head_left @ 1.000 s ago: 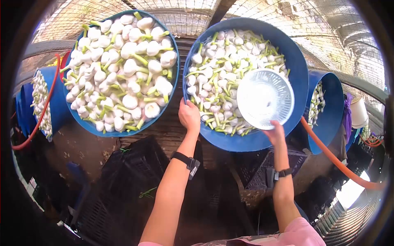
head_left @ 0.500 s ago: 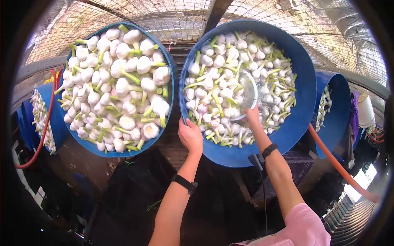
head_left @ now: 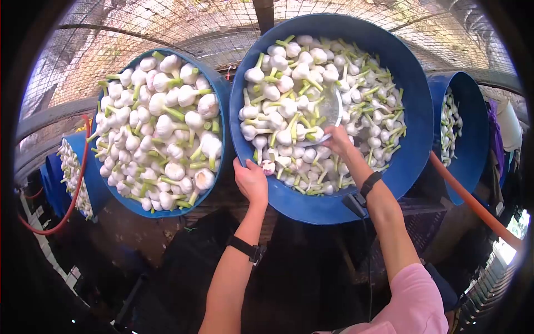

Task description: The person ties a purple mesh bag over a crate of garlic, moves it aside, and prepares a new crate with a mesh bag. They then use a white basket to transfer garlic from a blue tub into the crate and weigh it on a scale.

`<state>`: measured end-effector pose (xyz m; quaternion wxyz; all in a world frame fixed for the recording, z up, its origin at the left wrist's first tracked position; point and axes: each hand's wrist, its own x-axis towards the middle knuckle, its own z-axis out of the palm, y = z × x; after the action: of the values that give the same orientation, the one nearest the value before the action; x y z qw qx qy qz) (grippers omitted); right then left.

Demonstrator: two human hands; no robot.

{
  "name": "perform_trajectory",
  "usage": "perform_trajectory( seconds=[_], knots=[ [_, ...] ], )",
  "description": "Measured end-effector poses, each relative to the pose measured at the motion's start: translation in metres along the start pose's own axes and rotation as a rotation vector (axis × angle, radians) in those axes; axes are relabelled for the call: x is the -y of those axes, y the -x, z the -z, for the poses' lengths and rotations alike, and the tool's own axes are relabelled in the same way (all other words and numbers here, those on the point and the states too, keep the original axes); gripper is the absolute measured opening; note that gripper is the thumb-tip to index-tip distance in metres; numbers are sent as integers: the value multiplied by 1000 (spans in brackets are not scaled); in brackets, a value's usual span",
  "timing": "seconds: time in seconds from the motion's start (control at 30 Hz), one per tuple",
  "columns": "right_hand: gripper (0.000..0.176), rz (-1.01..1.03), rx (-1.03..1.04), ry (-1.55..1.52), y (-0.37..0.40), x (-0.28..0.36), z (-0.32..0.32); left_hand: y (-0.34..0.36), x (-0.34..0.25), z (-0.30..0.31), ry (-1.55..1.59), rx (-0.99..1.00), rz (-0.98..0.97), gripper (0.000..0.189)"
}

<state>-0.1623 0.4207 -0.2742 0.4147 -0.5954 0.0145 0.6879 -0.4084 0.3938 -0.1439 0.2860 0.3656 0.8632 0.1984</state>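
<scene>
A large blue tub holds many white garlic bulbs with cut green stems, lying in water. My left hand grips the tub's near-left rim, thumb on the inner side. My right hand reaches into the tub and is closed on the edge of a round bowl with a pale rim. Garlic bulbs lie in and around the bowl, so most of it is hidden. Close to my left hand, a single pinkish bulb rests by the tub wall.
Another blue tub heaped with garlic stands to the left. More blue tubs with garlic stand at the far left and far right. A red hose and an orange hose run past them. Wire mesh closes off the back.
The bowl has tilted and moved slightly left and toward the near side, with more garlic gathered at its left. My left hand stays on the rim. The view has shifted a little.
</scene>
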Motion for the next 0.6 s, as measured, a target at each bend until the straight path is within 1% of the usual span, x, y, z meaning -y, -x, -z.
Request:
perform_trajectory(
  seconds=[0.03,0.07,0.13,0.17,0.27,0.3,0.33,0.37,0.4,0.47,0.5,0.53,0.57,0.6],
  knots=[
    [20,-45,-3,17,4,1,6,0,1,-1,-19,-12,-12,25],
    [20,-39,-5,14,8,2,10,-1,2,-1,-38,-25,-23,25],
    [19,-5,101,54,16,-2,26,1,0,-1,-54,-33,-43,26],
    [22,17,149,63,19,-3,34,1,0,0,-49,-38,-45,27],
    [27,37,108,-18,64,18,25,0,0,0,-52,-9,-39,32],
    [31,66,107,-9,76,22,27,1,-1,-1,-45,-78,-66,37],
    [31,71,99,-15,89,26,31,3,-1,0,-40,-144,-93,41],
    [31,67,94,7,103,31,35,6,-2,1,32,-156,-129,47],
    [32,63,88,28,115,33,39,14,-7,5,32,-144,-140,47],
    [35,85,72,23,140,34,48,37,-15,10,-14,-260,-659,50],
    [37,90,57,-3,159,38,47,57,-13,7,140,-107,-679,57],
    [39,91,38,-28,174,39,52,83,-20,4,280,46,-603,60],
    [46,63,22,-16,186,37,61,105,-28,-1,424,152,-502,64],
    [46,63,2,-21,198,36,68,125,-35,-7,567,254,-394,68]
  ],
)
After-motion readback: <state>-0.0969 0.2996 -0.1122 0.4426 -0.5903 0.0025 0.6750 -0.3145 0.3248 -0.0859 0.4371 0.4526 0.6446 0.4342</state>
